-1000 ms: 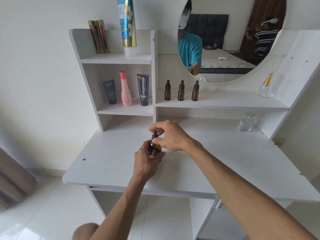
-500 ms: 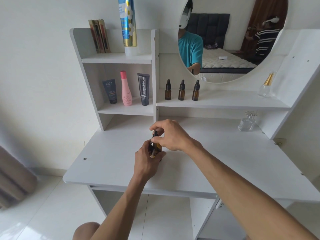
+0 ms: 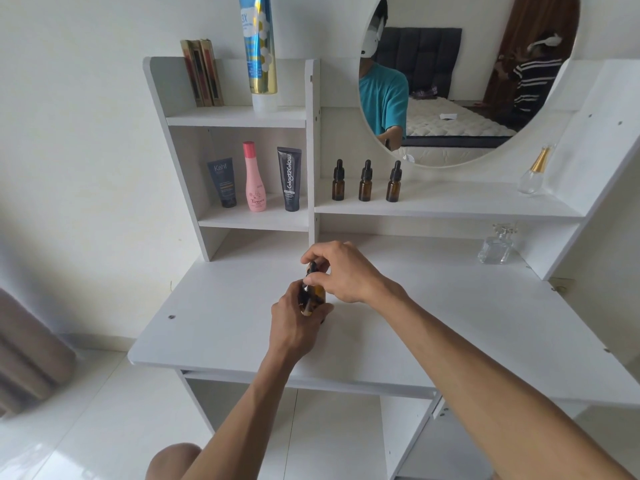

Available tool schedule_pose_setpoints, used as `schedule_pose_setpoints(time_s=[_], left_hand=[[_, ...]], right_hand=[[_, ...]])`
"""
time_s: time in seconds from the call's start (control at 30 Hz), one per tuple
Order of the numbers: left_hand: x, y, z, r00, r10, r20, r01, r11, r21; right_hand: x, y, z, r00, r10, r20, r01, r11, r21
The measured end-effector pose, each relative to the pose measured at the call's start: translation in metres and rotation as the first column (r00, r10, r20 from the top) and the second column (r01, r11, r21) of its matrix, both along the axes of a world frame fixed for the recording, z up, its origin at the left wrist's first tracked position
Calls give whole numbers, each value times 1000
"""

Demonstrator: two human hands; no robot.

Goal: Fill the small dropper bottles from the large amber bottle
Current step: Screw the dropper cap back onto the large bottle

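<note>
A: Gripping hadn't changed — left hand (image 3: 294,323) stayed wrapped round the amber glass bottle (image 3: 317,297) at the near-centre of the white desk top (image 3: 221,313); right hand (image 3: 341,271) kept pinching its black cap (image 3: 312,267).

B: So still uncapping?

A: Likely. Three small amber dropper bottles (image 3: 366,181) sat capped, untouched, on the far shelf (image 3: 467,206).

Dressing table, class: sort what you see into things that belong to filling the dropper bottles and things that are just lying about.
Belongs to the job:
- amber bottle, held over the desk
- left hand around its body
- right hand on its black top
- three small dropper bottles on the shelf

Just lying about:
- Kahf tube
- pink bottle
- Glad2Glow tube
- clear perfume bottle
- gold-capped bottle
- tall blue tube
</note>
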State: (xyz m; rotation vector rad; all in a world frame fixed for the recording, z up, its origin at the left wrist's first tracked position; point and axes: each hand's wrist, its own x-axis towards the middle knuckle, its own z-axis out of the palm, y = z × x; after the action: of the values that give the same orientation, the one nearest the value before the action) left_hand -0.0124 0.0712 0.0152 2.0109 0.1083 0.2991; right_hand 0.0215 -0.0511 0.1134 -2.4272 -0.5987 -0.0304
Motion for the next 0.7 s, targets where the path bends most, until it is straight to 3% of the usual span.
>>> schedule_pose_setpoints(time_s=[0.53,0.7], left_hand=[[1,1,-3,1000,3,5,-3,1000,10],[-3,0,2,1000,9,5,-9,1000,4]], right_hand=[[-4,-3,-2,999,-19,31,18,999,41],[-3,-35,-23,976,-210,65,199,970,142]])
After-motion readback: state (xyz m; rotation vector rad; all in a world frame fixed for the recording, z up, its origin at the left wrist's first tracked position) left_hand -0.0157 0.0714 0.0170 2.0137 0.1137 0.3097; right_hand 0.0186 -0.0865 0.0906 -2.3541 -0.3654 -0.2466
